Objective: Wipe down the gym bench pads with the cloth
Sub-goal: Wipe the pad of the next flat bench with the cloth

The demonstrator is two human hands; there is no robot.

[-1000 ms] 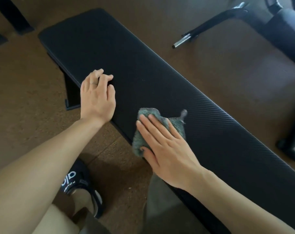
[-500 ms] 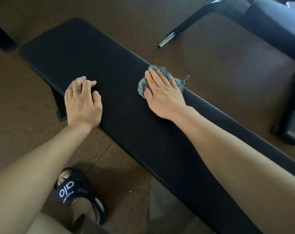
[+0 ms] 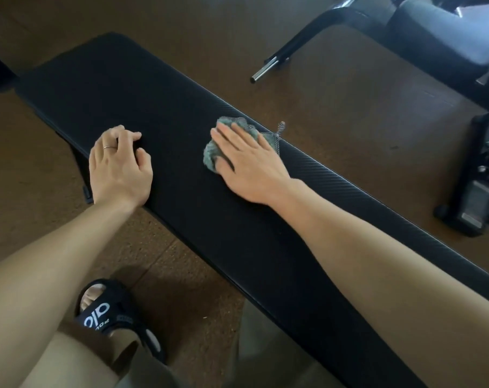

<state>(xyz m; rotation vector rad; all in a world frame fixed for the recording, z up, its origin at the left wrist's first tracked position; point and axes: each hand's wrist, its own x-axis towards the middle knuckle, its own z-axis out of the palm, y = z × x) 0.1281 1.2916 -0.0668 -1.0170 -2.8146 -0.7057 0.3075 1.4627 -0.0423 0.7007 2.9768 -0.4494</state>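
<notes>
A long black bench pad runs from upper left to lower right across the brown floor. A crumpled grey-green cloth lies on the pad near its far edge. My right hand lies flat on the cloth with straight fingers and presses it onto the pad. My left hand, with a ring on one finger, rests on the pad's near edge, its fingers a little bent and holding nothing.
A black bar with a chrome tip lies on the floor beyond the bench. Another padded machine and its black base stand at the right. My foot in a black sandal is on the floor below the bench.
My right hand has slid the cloth from the pad's near edge across to the far edge. My left hand has stayed on the near edge.
</notes>
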